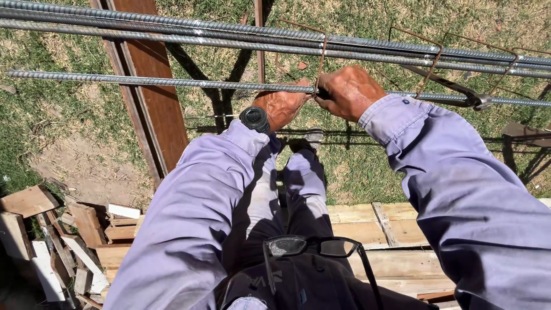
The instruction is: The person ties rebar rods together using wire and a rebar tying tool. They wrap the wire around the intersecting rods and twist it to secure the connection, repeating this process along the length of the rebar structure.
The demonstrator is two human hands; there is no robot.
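Note:
Both hands meet at a ribbed steel bar (143, 81) that runs across the view. My left hand (282, 105), with a dark watch on its wrist, touches the bar from below beside a thin rusty stirrup (321, 62). Just to its right, my right hand (348, 90) is closed around the same bar where the stirrup crosses it. Any wire or tool between the fingers is hidden. More long bars (172, 31) lie parallel above. Lilac sleeves cover both arms.
A rusty steel frame (155, 97) stands on the grass at left. Wooden planks (396, 229) lie under my legs, with scrap wood (63, 229) piled at lower left. Further stirrups (430, 63) hang on the bars at right. Dark glasses (313, 247) hang at my chest.

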